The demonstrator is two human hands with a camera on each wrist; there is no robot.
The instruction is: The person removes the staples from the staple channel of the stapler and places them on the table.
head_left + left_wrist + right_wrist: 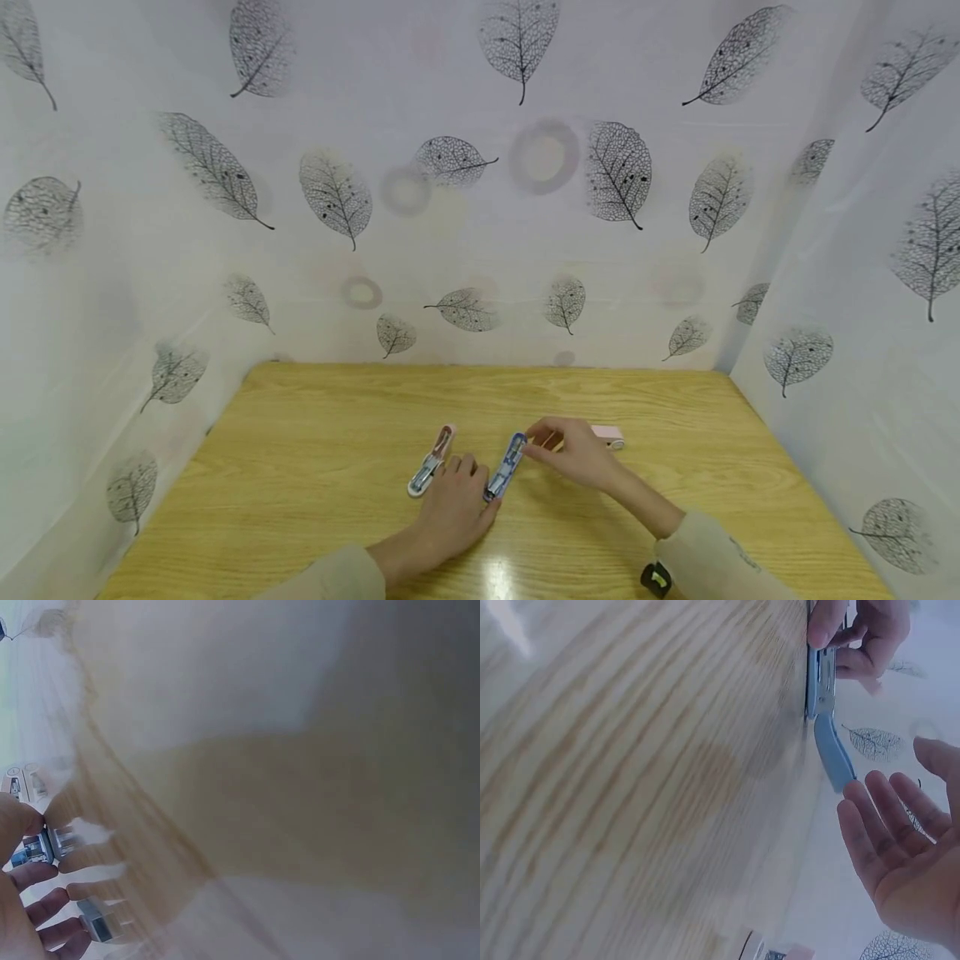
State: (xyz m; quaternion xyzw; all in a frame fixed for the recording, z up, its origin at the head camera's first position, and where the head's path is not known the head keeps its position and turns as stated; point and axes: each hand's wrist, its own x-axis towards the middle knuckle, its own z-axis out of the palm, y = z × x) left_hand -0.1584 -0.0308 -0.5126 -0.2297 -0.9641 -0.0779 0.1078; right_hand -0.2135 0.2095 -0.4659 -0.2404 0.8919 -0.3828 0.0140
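Observation:
A blue stapler (508, 467) lies unfolded on the wooden table, its metal inside facing up. My left hand (453, 508) grips its near end, thumb on one side and fingers on the other, as the right wrist view also shows. The stapler's blue top arm (834, 754) swings away from the base. Just beside its far end is my right hand (573, 454), fingers spread and slightly bent. In the right wrist view the fingertips come close to the arm; whether they touch it I cannot tell.
Left of my left hand, a pink-and-white stapler (432, 461) lies unfolded. A shut pink stapler (609, 435) sits behind my right hand. The wooden table (315, 433) is bounded by leaf-patterned sheeting (480, 233) at the back and sides.

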